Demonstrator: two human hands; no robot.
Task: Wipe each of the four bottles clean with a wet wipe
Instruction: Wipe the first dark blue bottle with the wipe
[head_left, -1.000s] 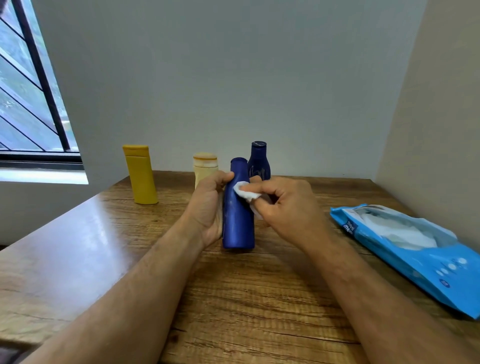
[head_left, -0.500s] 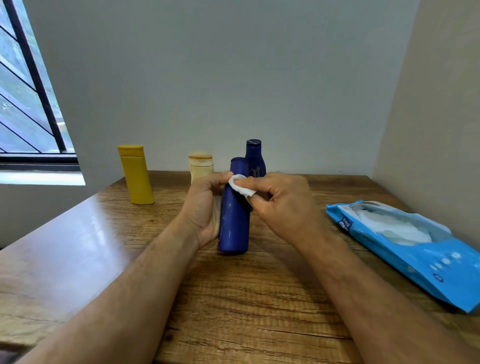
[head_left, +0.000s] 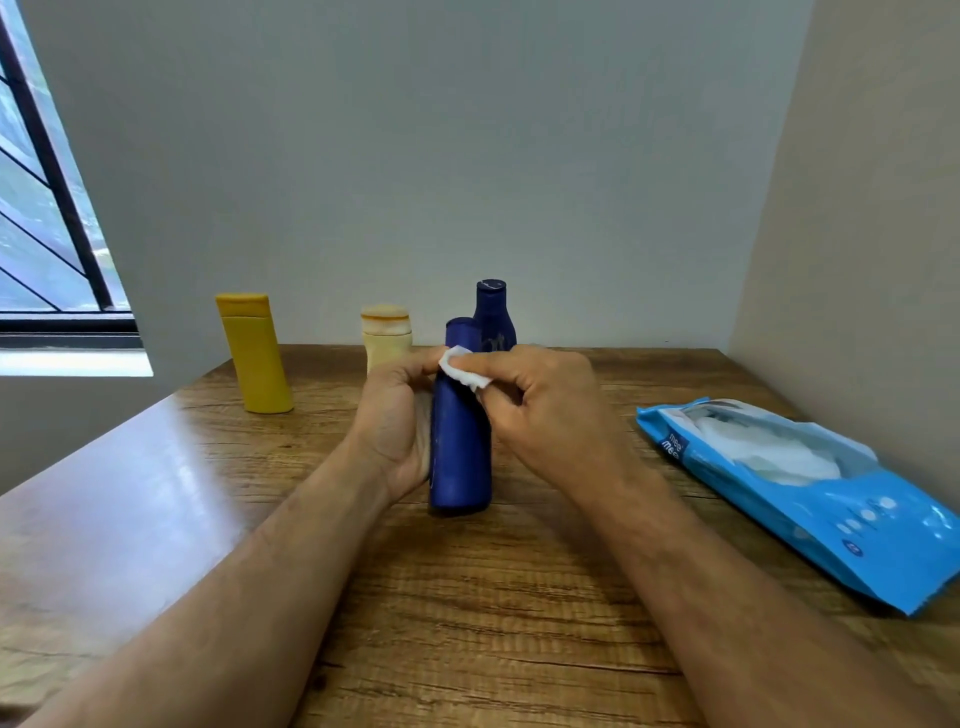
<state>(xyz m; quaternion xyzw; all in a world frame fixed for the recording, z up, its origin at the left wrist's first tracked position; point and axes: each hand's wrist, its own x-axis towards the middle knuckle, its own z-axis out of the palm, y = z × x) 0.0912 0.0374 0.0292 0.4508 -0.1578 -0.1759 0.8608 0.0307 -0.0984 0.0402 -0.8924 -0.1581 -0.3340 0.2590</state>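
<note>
The right hand has its fingers curled in and pinches a small folded wet wipe, pressing it against the upper part of the tall blue bottle, just below the cap. The left hand wraps round the same bottle from its left side, thumb up near the wipe and fingers hidden behind the body, holding it upright with its base on or just above the wooden surface; which of the two is hard to tell. The step in hand looks like the wiping of this one bottle, near its top. The next move probably calls for drawing the wipe down the body while the left hand turns the bottle so every side gets covered, with a firm enough hold that it does not tip. Just behind stands a second dark blue bottle, with a cream bottle beside it on the left and a yellow bottle farther left, all three upright near the wall. To the right lies the open blue wipe packet, well apart from the hands.
</note>
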